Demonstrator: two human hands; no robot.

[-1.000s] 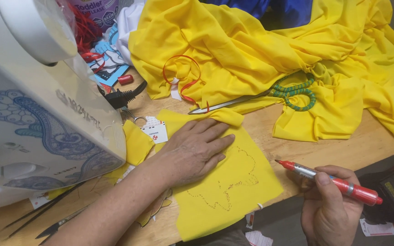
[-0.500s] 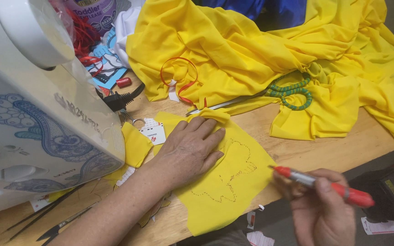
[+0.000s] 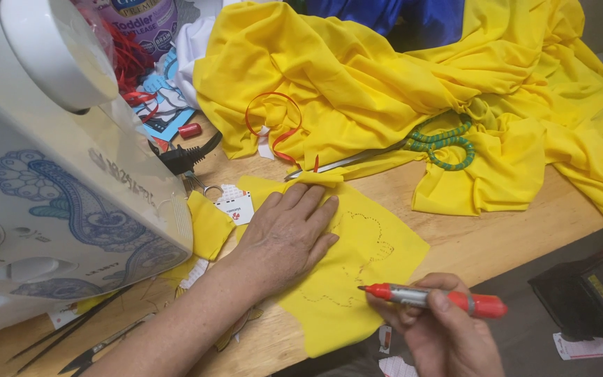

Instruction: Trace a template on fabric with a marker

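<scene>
My left hand (image 3: 284, 234) lies flat, fingers spread, on a small yellow fabric piece (image 3: 357, 269) on the wooden table (image 3: 504, 234), pinning it down. A dotted outline is drawn on the fabric just right of my fingers. My right hand (image 3: 444, 335) grips a red marker (image 3: 434, 299) held level, its red tip pointing left at the lower edge of the dotted outline, just above the cloth.
A white sewing machine (image 3: 57, 188) with a blue pattern fills the left. A large heap of yellow cloth (image 3: 413, 77) covers the back, with scissors with green-wrapped handles (image 3: 420, 143) and a red ribbon (image 3: 273, 126) on it. Tweezers (image 3: 71, 335) lie front left. A black box (image 3: 587, 297) sits below right.
My right hand has brought the marker left and down, so its tip now sits over the yellow piece. The left hand stays flat on the fabric.
</scene>
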